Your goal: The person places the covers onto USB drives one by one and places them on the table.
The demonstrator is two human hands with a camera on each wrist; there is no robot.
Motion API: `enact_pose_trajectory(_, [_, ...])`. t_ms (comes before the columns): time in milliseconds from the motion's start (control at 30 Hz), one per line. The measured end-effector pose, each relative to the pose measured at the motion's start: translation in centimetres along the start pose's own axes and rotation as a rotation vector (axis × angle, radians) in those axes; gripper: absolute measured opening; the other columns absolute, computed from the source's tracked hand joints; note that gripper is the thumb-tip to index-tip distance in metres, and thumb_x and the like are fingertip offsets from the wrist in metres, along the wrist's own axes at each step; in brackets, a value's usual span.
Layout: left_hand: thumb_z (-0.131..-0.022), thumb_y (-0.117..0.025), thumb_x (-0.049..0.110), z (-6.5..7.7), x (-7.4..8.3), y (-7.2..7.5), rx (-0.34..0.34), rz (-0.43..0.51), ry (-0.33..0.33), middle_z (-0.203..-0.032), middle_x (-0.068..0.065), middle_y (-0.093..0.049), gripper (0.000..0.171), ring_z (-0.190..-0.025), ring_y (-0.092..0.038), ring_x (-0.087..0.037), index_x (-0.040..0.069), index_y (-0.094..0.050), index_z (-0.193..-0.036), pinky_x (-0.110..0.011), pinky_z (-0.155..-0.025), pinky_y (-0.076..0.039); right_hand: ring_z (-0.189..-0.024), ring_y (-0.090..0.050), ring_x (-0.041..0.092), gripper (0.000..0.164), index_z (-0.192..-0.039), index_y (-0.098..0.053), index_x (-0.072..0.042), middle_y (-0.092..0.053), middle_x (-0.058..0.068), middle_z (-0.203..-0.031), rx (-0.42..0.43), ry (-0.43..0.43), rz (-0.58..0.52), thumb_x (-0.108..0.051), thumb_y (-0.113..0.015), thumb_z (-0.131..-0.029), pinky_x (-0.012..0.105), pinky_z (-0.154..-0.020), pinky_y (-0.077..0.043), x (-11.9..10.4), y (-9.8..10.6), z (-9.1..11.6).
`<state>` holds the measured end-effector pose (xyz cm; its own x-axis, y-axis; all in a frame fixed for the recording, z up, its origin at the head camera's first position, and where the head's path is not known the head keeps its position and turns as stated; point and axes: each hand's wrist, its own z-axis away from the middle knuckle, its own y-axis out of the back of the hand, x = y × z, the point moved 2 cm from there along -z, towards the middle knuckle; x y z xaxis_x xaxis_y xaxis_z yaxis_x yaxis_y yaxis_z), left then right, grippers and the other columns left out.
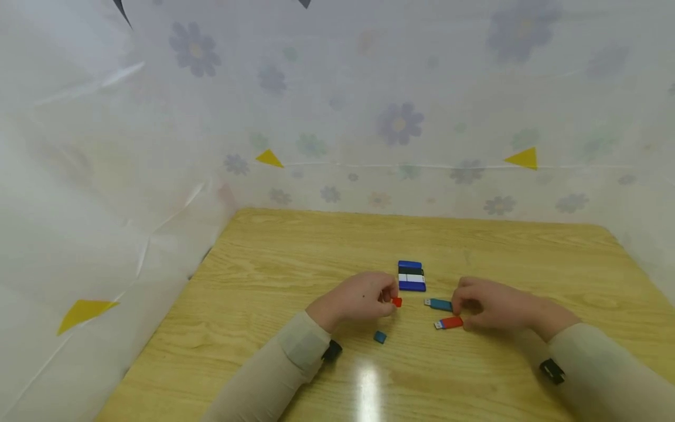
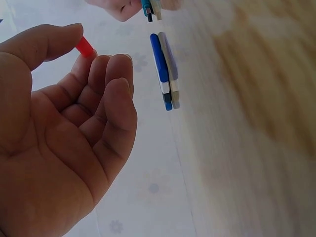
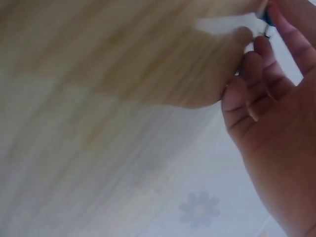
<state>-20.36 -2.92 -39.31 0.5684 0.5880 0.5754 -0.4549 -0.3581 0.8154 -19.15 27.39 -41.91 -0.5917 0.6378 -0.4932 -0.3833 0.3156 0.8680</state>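
Note:
My left hand pinches a small red cap between thumb and fingertip; the left wrist view shows the cap upright there, other fingers curled loosely. A small blue cap lies on the table below that hand. Over at the right, my right hand has its curled fingertips at the back end of a teal USB stick. Its thumb is right by a red USB stick. Both sticks point their metal plugs left. I cannot tell whether the right hand grips the teal stick.
Behind the hands, a flat blue, black and white stack lies on the wood-grain table. Pale flowered sheeting surrounds the back and left sides. Yellow triangles mark it. Glare falls on the table's near part.

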Motion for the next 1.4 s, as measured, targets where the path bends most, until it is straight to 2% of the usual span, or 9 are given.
enact_pose_trajectory(233, [-0.095, -0.070, 0.018, 0.0, 0.0, -0.2, 0.003, -0.002, 0.003, -0.088, 0.011, -0.060, 0.013, -0.078, -0.054, -0.007, 0.022, -0.058, -0.093, -0.024, -0.069, -0.048, -0.085, -0.046, 0.010, 0.018, -0.092, -0.064, -0.036, -0.050, -0.009, -0.096, -0.033, -0.017, -0.016, -0.026, -0.078, -0.089, 0.028, -0.074, -0.040, -0.2, 0.0, -0.4])
enact_pose_trajectory(467, [-0.096, -0.070, 0.018, 0.1, 0.0, 0.0, 0.006, -0.007, 0.009, -0.089, 0.011, -0.060, 0.012, -0.078, -0.054, -0.007, 0.021, -0.058, -0.094, -0.024, -0.070, -0.048, -0.085, -0.048, 0.011, 0.017, -0.094, -0.064, -0.037, -0.051, -0.010, -0.097, -0.027, -0.017, -0.003, -0.031, -0.080, -0.089, 0.028, -0.073, -0.041, -0.5, 0.0, -0.9])
enact_pose_trajectory(633, [-0.096, -0.069, 0.018, 0.0, 0.0, 0.0, 0.007, -0.005, 0.006, -0.090, 0.011, -0.060, 0.011, -0.079, -0.055, -0.007, 0.021, -0.059, -0.095, -0.023, -0.071, -0.048, -0.084, -0.049, 0.009, 0.018, -0.092, -0.063, -0.036, -0.053, -0.014, -0.096, -0.014, -0.012, 0.011, -0.028, -0.078, -0.089, 0.029, -0.073, -0.043, -0.5, 0.1, -1.1])
enact_pose_trajectory(900, [-0.096, -0.069, 0.020, 0.1, 0.1, 0.1, 0.032, -0.010, 0.015, -0.091, 0.013, -0.060, 0.010, -0.081, -0.056, -0.005, 0.023, -0.059, -0.096, -0.022, -0.072, -0.048, -0.080, -0.055, 0.007, 0.019, -0.099, -0.062, -0.031, -0.060, -0.014, -0.093, 0.119, -0.022, -0.075, -0.019, -0.075, -0.092, 0.029, -0.069, -0.049, -1.6, 1.3, -0.7])
enact_pose_trajectory(1200, [-0.096, -0.071, 0.027, 0.2, 0.4, 0.4, 0.045, -0.046, 0.045, -0.087, 0.014, -0.060, 0.011, -0.077, -0.055, -0.005, 0.024, -0.060, -0.094, -0.022, -0.069, -0.048, -0.080, -0.057, 0.005, 0.021, -0.102, -0.064, -0.032, -0.063, -0.016, -0.095, 0.360, 0.098, -0.086, -0.016, -0.075, -0.094, 0.032, -0.071, -0.052, -4.2, 2.7, -1.3])
enact_pose_trajectory(1400, [-0.094, -0.074, 0.028, 0.1, 0.7, 0.3, 0.061, -0.048, 0.046, -0.081, 0.013, -0.060, 0.013, -0.071, -0.054, -0.005, 0.023, -0.062, -0.091, -0.022, -0.064, -0.047, -0.081, -0.059, 0.006, 0.022, -0.104, -0.067, -0.032, -0.065, -0.016, -0.098, 0.450, 0.121, -0.137, -0.016, -0.077, -0.092, 0.031, -0.071, -0.052, -5.3, 2.3, -2.0])
